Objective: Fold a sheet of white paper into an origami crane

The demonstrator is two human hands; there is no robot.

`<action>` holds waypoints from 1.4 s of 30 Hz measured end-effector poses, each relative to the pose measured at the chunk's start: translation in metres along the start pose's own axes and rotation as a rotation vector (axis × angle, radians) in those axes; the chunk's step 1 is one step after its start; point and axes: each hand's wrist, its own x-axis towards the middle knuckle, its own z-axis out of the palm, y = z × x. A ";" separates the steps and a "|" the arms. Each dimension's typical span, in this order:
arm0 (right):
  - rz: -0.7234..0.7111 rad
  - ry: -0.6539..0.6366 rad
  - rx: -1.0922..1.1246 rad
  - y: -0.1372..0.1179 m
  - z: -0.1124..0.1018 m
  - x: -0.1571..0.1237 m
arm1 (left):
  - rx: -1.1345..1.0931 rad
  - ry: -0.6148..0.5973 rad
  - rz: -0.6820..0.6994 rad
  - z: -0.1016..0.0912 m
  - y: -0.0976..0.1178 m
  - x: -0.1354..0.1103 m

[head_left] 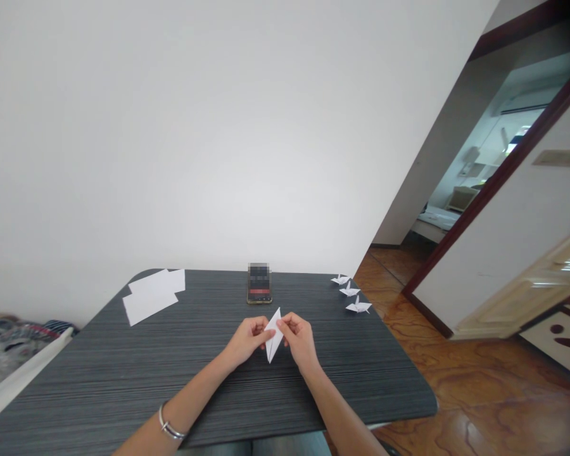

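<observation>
A folded white paper (274,339), shaped like a narrow diamond, is held above the dark table (209,392) near its middle. My left hand (247,341) pinches its left side, thumb on top. On the other side my right hand (299,339) grips the upper right edge between thumb and fingers. The fingers behind the paper are partly hidden. A crease runs along the paper toward its lower tip, which points at me.
Three folded paper cranes (358,306) stand in a row at the table's right edge. A phone (259,285) leans upright near the wall (247,139). Several white paper sheets (152,301) lie at the back left. Beyond the right edge is wooden floor (475,380).
</observation>
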 end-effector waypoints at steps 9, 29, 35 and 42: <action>-0.019 0.008 0.016 -0.002 -0.001 0.000 | 0.022 -0.076 -0.038 0.001 0.000 -0.002; 0.008 0.072 0.062 -0.005 -0.003 0.000 | -0.020 0.096 -0.025 -0.001 -0.001 -0.001; -0.017 0.095 0.064 -0.007 -0.003 -0.001 | -0.017 0.069 -0.019 0.000 -0.001 0.000; 0.009 0.130 0.077 -0.004 -0.005 0.002 | -0.010 0.056 0.008 0.001 0.001 0.000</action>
